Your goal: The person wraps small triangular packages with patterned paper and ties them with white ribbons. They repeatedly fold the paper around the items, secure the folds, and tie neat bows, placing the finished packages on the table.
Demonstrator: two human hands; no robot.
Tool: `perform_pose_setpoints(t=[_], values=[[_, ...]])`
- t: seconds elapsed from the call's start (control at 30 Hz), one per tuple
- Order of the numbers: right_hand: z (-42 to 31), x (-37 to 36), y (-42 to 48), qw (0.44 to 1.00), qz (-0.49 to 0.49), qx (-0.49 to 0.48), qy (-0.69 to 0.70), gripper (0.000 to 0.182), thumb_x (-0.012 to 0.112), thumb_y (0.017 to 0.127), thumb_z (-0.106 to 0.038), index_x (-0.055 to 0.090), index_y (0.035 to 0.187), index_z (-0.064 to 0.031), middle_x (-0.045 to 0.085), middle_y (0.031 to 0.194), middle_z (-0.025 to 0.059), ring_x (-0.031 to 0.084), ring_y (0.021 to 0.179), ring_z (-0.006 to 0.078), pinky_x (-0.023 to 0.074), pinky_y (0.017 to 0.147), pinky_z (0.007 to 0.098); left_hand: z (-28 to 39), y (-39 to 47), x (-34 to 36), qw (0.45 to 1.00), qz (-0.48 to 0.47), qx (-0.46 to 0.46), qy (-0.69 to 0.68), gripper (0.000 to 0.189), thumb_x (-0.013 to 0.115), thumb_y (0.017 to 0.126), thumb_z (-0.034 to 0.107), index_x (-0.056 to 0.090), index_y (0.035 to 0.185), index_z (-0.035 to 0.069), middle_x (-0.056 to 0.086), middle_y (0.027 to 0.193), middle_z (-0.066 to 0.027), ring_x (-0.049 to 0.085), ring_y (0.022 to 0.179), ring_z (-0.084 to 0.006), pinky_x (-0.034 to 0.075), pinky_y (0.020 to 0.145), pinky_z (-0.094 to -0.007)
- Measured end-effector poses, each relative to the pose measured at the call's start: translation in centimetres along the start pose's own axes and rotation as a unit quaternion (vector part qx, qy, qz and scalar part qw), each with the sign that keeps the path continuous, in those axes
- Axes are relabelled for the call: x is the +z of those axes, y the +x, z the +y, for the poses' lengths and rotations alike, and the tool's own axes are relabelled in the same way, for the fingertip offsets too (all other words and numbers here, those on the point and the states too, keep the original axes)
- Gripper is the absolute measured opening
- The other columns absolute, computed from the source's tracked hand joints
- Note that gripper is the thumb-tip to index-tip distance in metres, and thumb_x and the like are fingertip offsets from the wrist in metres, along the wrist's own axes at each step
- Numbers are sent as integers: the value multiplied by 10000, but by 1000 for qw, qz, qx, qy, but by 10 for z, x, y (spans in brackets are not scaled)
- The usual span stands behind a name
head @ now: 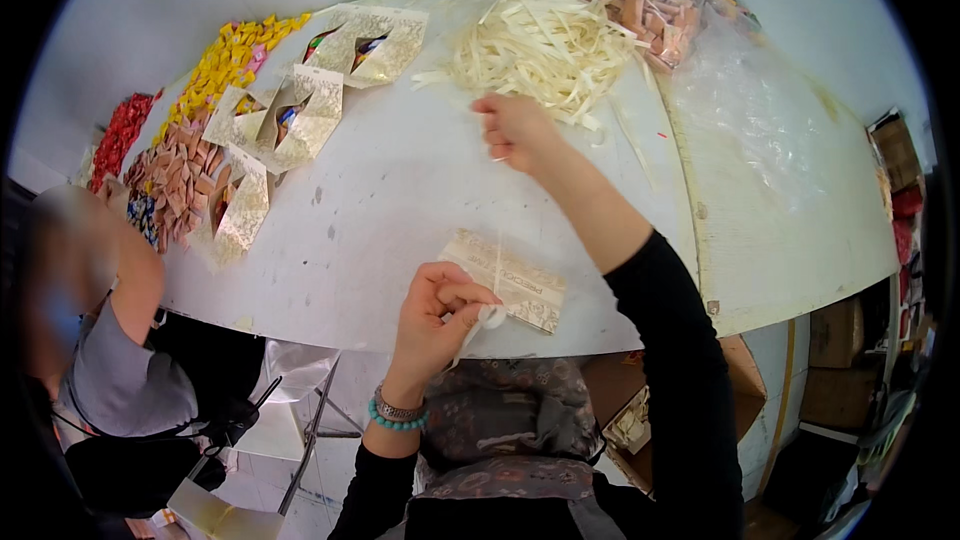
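A flat cream box (532, 286) with a floral print and lettering lies near the table's front edge. My left hand (442, 311) is at its near left corner, pinching a looped, pale ribbon (491, 315) between thumb and fingers. From there a strip of the ribbon runs straight up across the box and past its far edge. My right hand (514, 131) is raised over the table, its fingers curled and slightly blurred. A small white end shows below those fingers, in line with the strip; the stretch between barely shows against the white tabletop.
Beyond my right hand lies a heap of cream ribbons (547, 52), beside a clear bag of pink-brown wrapped pieces (652, 11). Open patterned boxes (315, 116) and piles of yellow (225, 52) and red wrapped pieces (124, 131) are at left. Another person's arm (139, 285) reaches there.
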State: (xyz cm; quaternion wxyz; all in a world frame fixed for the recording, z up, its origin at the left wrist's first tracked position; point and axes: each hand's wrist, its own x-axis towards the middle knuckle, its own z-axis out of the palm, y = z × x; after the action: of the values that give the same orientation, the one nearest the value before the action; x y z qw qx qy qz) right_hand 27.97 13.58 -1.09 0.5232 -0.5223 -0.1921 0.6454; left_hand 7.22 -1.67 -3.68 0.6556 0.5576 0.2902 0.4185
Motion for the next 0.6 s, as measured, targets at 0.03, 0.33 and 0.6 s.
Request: perform_pose_setpoints(t=[0.03, 0.33, 0.6], values=[[0, 15, -1, 1000, -28, 6, 0, 175, 440, 951, -189, 523, 914, -39, 312, 561, -53, 251, 436, 74, 196, 382, 249, -1, 0, 1, 1000, -21, 3, 16, 483, 612, 836, -47, 333, 1222, 32, 680, 852, -91, 569, 663, -49, 426, 562, -157], [-27, 65, -188, 754, -386, -367, -384, 166, 542, 835, -153, 596, 940, -35, 458, 719, 37, 447, 583, 153, 383, 537, 288, -21, 18, 11, 875, 95, 204, 429, 370, 617, 855, -3, 493, 1204, -9, 692, 781, -42, 643, 692, -85, 481, 630, -204], [71, -33, -216, 895, 16, -293, -335, 188, 691, 823, -99, 647, 985, -15, 633, 927, 60, 538, 649, 101, 447, 584, 245, -6, 28, 33, 911, 126, 157, 360, 205, 658, 752, -26, 704, 908, 99, 639, 664, -44, 589, 554, -157, 451, 506, -255]])
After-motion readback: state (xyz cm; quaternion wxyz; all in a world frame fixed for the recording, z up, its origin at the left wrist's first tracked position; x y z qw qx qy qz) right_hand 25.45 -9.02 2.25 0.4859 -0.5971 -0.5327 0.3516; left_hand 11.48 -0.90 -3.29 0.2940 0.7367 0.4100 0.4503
